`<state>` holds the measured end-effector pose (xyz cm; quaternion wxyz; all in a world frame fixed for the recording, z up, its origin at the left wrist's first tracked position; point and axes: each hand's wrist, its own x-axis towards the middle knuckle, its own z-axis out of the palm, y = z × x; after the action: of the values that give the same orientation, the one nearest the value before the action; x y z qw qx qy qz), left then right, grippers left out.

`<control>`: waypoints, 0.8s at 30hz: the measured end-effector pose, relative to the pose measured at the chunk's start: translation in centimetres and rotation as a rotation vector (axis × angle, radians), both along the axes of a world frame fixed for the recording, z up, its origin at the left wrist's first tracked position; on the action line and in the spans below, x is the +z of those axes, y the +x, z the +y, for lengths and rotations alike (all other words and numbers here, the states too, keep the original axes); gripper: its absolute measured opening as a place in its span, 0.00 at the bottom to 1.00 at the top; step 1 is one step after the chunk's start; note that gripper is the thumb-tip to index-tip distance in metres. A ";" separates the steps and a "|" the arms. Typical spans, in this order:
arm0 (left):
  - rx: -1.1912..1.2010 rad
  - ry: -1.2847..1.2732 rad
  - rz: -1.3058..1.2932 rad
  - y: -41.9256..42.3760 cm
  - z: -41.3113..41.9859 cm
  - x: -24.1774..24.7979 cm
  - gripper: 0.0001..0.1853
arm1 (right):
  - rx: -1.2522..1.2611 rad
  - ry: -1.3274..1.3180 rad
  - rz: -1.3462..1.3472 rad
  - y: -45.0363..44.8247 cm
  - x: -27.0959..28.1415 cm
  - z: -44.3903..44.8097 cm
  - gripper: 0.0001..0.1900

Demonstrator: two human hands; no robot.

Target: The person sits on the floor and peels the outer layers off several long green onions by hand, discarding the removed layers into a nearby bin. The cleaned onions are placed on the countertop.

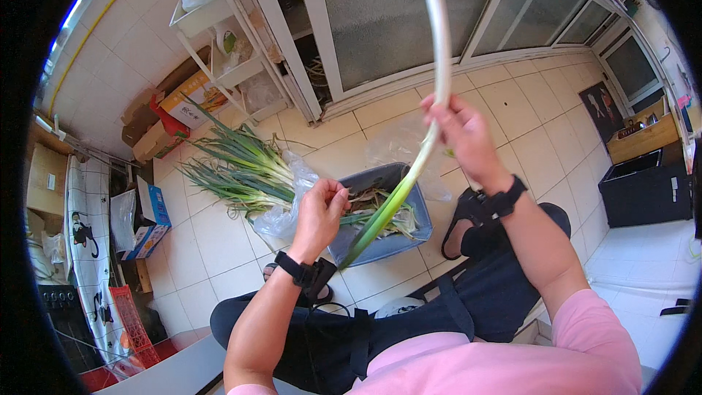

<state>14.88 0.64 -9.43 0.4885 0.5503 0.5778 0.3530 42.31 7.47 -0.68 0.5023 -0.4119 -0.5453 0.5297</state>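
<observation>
My right hand [463, 140] grips a long green onion [440, 49] around its pale stalk. The white end points up and away, while the green leaves slant down over a grey plastic bin [378, 253]. My left hand [322, 214] is above the bin's left side, apart from the stalk, with thumb and fingers drawn together; whether a small scrap is between them is too small to tell. Inside the bin lie leaf trimmings and dry peelings [407, 219]. Left of it, a bunch of green onions [236, 159] rests on the floor, partly wrapped in a clear plastic bag [301, 175].
Another thin plastic bag [392, 142] lies on the tiles behind the bin. A white shelf rack [241, 72], cardboard boxes [189, 101] and a blue carton [156, 219] stand at left. Sliding glass doors [406, 16] line the back; a black crate [647, 189] is at right.
</observation>
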 end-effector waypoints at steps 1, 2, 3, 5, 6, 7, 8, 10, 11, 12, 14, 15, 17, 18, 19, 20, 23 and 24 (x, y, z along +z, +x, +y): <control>-0.050 0.006 0.100 -0.6 0.0 -0.9 0.05 | -0.064 0.015 -0.014 1.3 0.7 0.6 0.14; -0.099 0.012 0.200 -1.2 -0.2 -1.8 0.05 | -0.128 0.029 -0.027 2.6 1.1 1.3 0.14; -0.160 0.024 0.295 -1.3 -0.2 -2.7 0.05 | -0.189 0.152 -0.059 4.7 1.4 2.2 0.14; -0.181 0.005 0.375 -1.6 -1.1 -4.5 0.09 | -0.254 0.276 -0.021 7.4 1.9 3.2 0.13; -0.227 -0.006 0.449 -1.6 -1.5 -5.0 0.10 | -0.264 0.282 0.038 8.5 2.8 3.1 0.13; -0.272 -0.018 0.521 -1.4 -1.7 -5.1 0.11 | -0.273 0.287 0.094 9.8 3.7 3.1 0.13; -0.292 0.025 0.600 -1.3 -1.9 -5.1 0.14 | -0.259 0.318 0.003 11.2 4.6 3.2 0.13; -0.336 0.012 0.647 -0.9 -1.7 -5.2 0.14 | -0.238 0.365 -0.174 14.4 5.7 3.1 0.13; -0.350 0.060 0.677 -0.8 -1.8 -5.7 0.17 | -0.235 0.323 -0.301 15.9 5.7 3.3 0.13; -0.341 0.056 0.599 -0.6 -1.9 -5.4 0.19 | -0.233 0.278 -0.423 17.6 5.5 3.7 0.13; -0.337 0.048 0.433 0.3 -2.0 -4.4 0.24 | -0.288 0.370 -0.805 21.8 3.1 4.7 0.17; -0.342 0.012 0.430 -0.3 -2.2 -4.0 0.24 | -0.197 0.293 -1.014 22.6 1.5 4.7 0.18; -0.371 -0.051 0.408 -0.5 -1.9 -3.8 0.24 | -0.018 0.273 -1.267 26.2 -3.9 4.4 0.19; -0.332 -0.062 0.378 0.3 -1.6 -3.2 0.16 | 0.065 0.329 -1.316 28.7 -7.4 3.8 0.18; -0.336 -0.040 0.399 0.1 -1.5 -2.6 0.14 | 0.211 0.179 -1.439 28.9 -9.2 3.6 0.16; -0.342 -0.019 0.417 -0.3 -1.3 -2.3 0.12 | 0.360 0.021 -1.555 28.8 -10.9 2.9 0.14; -0.274 0.006 0.322 0.3 -0.5 -2.0 0.10 | 0.564 0.098 -1.647 30.0 -18.5 1.1 0.13; -0.254 0.002 0.303 0.5 -0.2 -1.3 0.10 | 0.576 0.090 -1.668 28.7 -20.5 1.0 0.13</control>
<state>15.42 0.46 -10.71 0.4360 0.6663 0.5702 0.2022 71.02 8.49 -21.18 -0.1965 -0.4905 -0.8373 0.1407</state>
